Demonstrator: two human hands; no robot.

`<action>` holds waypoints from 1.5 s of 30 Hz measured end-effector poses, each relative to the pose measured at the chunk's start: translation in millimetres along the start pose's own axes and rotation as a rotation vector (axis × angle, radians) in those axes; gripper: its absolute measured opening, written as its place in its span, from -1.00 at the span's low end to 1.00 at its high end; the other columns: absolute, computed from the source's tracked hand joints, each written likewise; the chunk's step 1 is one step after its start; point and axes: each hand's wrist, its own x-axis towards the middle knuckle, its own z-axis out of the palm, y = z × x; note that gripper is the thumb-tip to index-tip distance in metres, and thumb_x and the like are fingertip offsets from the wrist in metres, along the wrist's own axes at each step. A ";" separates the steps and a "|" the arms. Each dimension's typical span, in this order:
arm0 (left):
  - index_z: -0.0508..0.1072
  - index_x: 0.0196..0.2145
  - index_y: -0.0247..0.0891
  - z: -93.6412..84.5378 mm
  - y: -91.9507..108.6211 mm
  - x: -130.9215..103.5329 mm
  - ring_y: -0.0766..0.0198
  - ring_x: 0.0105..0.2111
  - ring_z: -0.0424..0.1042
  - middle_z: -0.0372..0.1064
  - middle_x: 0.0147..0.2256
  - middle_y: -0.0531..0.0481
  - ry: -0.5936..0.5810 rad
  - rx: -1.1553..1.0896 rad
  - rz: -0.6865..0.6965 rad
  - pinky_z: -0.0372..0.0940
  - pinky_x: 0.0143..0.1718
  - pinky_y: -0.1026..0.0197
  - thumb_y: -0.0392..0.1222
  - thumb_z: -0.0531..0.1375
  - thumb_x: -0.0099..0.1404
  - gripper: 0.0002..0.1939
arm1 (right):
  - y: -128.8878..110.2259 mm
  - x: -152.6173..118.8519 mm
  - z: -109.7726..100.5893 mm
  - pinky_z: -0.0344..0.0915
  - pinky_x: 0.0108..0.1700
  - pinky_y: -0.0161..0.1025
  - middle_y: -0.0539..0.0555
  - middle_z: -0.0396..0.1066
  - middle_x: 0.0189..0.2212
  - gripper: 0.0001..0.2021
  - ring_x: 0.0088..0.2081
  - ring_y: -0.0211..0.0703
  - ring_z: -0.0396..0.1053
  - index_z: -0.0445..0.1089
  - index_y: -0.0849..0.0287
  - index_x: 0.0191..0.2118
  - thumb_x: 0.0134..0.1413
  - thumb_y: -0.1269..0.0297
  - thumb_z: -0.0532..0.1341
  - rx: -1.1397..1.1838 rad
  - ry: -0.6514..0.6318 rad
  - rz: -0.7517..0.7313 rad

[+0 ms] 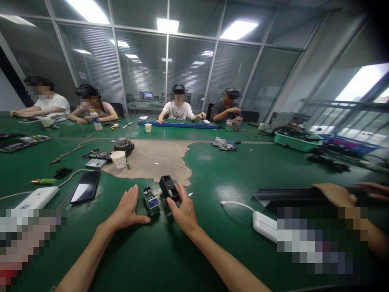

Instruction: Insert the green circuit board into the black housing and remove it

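My right hand [182, 207] holds a black plastic housing [169, 187] with square openings, tilted, between thumb and fingers. Just left of it, a small green circuit board module [151, 201] with a bluish screen rests on the green table [212, 174]. My left hand [129, 209] lies at the left of this module, fingers stretched out and thumb pointing towards its lower end, with nothing in it.
Left are a phone [86, 186], a white power strip [38, 199] and a paper cup [118, 159]. On the right lie a white adapter [264, 226] and a long black part [282, 195] near another person's hand. Several people sit across the table.
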 end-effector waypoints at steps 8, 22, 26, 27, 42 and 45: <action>-0.65 0.35 -0.45 3.7 -4.1 -3.4 -0.37 0.35 -0.26 -0.31 0.37 -0.55 0.087 -0.017 0.053 -0.17 0.28 -0.32 0.41 0.27 0.00 0.47 | -34.8 7.2 26.5 0.22 0.24 0.02 0.22 0.33 0.17 -0.30 0.20 0.05 0.30 0.07 0.20 0.32 0.07 0.30 0.27 -0.025 -0.141 -0.077; -0.66 0.35 -0.43 -5.1 2.4 -9.3 -0.37 0.35 -0.28 -0.39 0.37 -0.57 0.057 -0.036 0.074 -0.15 0.28 -0.30 0.39 0.31 -0.03 0.50 | -20.9 -13.0 48.5 0.20 0.25 0.09 0.41 0.24 0.21 -0.18 0.23 0.20 0.24 -0.02 0.42 0.35 -0.02 0.35 0.28 -0.231 -0.272 -0.100; -0.58 0.36 -0.47 -9.3 5.6 -10.0 -0.35 0.35 -0.32 -0.40 0.37 -0.58 0.004 -0.011 0.050 -0.16 0.29 -0.29 0.40 0.29 -0.01 0.46 | -8.7 -15.6 48.5 0.15 0.27 0.14 0.39 0.18 0.26 -0.13 0.28 0.22 0.16 -0.01 0.35 0.35 -0.06 0.30 0.34 -0.196 -0.251 -0.080; -0.58 0.36 -0.46 -9.5 5.5 -9.8 -0.36 0.35 -0.32 -0.39 0.37 -0.58 0.005 -0.012 0.050 -0.16 0.29 -0.30 0.40 0.29 -0.01 0.45 | -7.4 -15.4 48.7 0.14 0.28 0.14 0.37 0.17 0.26 -0.15 0.28 0.21 0.15 0.00 0.33 0.35 -0.04 0.30 0.34 -0.182 -0.246 -0.085; -0.50 0.38 -0.48 -10.9 4.6 -9.9 -0.37 0.35 -0.28 -0.34 0.36 -0.59 0.016 -0.036 0.055 -0.16 0.28 -0.31 0.36 0.30 -0.02 0.43 | -38.0 -18.4 57.7 0.24 0.21 0.02 0.25 0.35 0.16 -0.33 0.18 0.10 0.31 0.12 0.25 0.32 0.10 0.29 0.28 -0.089 -0.152 -0.035; -0.48 0.39 -0.41 -7.4 1.2 -9.6 -0.40 0.34 -0.28 -0.34 0.37 -0.54 0.036 -0.058 0.056 -0.14 0.27 -0.34 0.39 0.32 -0.06 0.45 | -47.6 -8.0 43.8 0.25 0.22 0.00 0.20 0.33 0.18 -0.33 0.19 0.05 0.31 0.07 0.18 0.34 0.14 0.24 0.25 -0.057 -0.099 -0.068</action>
